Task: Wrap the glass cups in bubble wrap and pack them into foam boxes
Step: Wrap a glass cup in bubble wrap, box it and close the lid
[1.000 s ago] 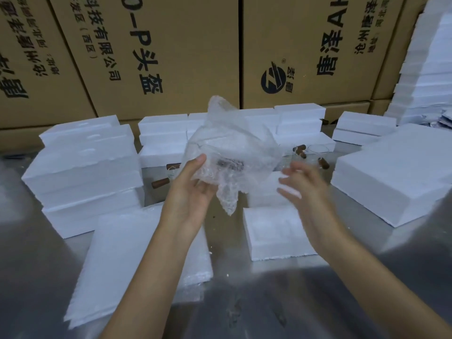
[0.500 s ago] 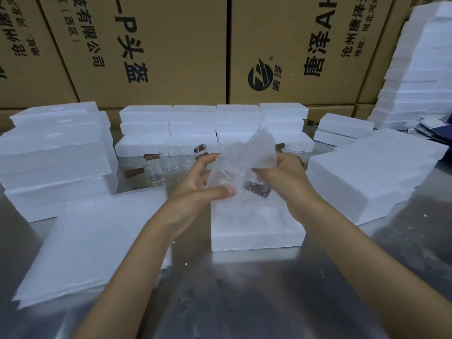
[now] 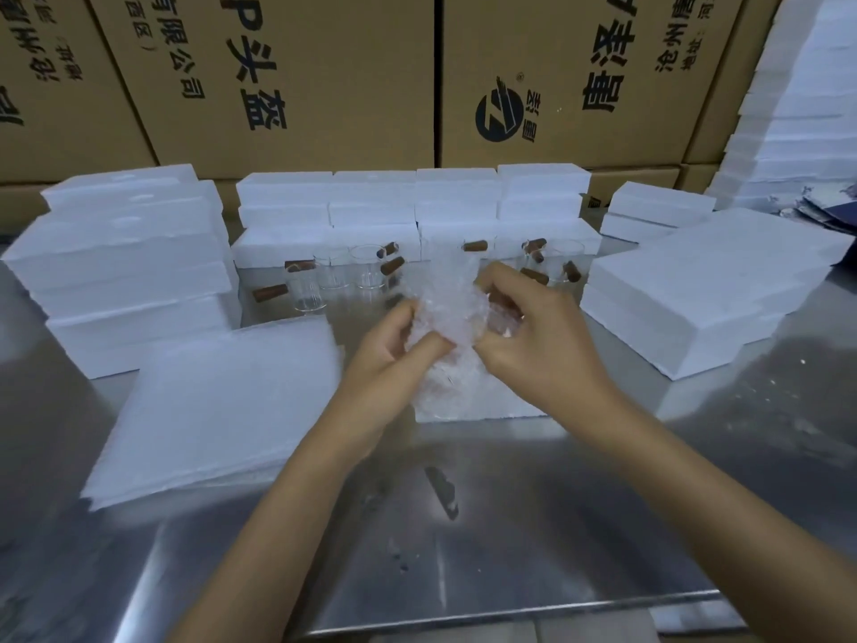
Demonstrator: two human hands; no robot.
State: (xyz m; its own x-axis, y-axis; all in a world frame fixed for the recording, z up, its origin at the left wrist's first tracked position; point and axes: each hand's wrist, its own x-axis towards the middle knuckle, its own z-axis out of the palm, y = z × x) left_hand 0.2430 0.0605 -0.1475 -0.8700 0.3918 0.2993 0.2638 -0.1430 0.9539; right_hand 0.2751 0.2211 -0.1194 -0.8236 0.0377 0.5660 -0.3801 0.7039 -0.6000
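Observation:
Both hands hold a bubble-wrapped glass cup (image 3: 447,313) above an open foam box (image 3: 482,406) on the steel table. My left hand (image 3: 394,355) pinches the wrap from the left and below. My right hand (image 3: 533,336) grips it from the right, fingers curled over its top. The cup inside is mostly hidden by the wrap. Several bare glass cups with brown wooden handles (image 3: 334,276) stand behind, in front of a row of foam boxes (image 3: 412,211).
A stack of bubble wrap sheets (image 3: 218,406) lies at the left front. Foam box stacks stand at the left (image 3: 125,266) and right (image 3: 714,290), with a tall stack (image 3: 797,109) at the far right. Cardboard cartons (image 3: 324,76) wall the back. The table edge (image 3: 510,614) is near me.
The loose wrap held up in my left hand has come down over the foam box. My right hand has joined it, and the wrap is now bunched tightly round the cup.

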